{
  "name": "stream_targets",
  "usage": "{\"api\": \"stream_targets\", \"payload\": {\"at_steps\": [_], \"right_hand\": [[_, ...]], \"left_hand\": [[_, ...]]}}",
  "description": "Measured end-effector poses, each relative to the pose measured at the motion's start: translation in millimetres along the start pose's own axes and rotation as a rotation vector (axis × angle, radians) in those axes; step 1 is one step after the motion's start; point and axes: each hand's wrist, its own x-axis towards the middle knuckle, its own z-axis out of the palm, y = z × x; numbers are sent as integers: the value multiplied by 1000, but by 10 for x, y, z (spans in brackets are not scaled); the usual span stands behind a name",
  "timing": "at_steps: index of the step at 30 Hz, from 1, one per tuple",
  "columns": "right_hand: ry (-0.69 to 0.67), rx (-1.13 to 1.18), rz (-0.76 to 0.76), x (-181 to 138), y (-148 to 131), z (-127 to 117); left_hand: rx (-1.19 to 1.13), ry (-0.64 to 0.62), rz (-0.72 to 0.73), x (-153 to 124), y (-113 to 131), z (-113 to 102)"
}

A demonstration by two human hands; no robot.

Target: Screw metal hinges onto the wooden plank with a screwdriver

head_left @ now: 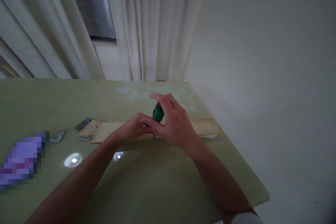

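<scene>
A long pale wooden board [204,126] lies across the green table [147,182]. My right hand [174,122] is wrapped round a green-handled screwdriver [158,113], held upright with its tip down on the board. My left hand [133,129] rests on the board just left of the tool, its fingers pinched together near the tip. What the fingers hold, if anything, is hidden.
Metal brackets [83,124] and another small bracket [58,137] lie at the board's left end, next to a small wooden piece [88,130]. A blurred purple patch [22,161] sits at the left. The table's right edge [236,147] drops off close by. Curtains [147,24] hang behind.
</scene>
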Motion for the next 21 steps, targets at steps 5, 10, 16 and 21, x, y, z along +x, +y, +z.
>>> {"api": "stream_targets", "payload": {"at_steps": [5, 10, 16, 21], "right_hand": [[-27, 244, 66, 0, 43, -20], [-29, 302, 116, 17, 49, -45], [-83, 363, 93, 18, 48, -103], [-57, 321, 83, 14, 42, -104]], "left_hand": [[-69, -58, -33, 7, -33, -24], [-117, -32, -6, 14, -103, -40], [-108, -41, -60, 5, -91, -53], [-98, -29, -41, 9, -77, -43]]}}
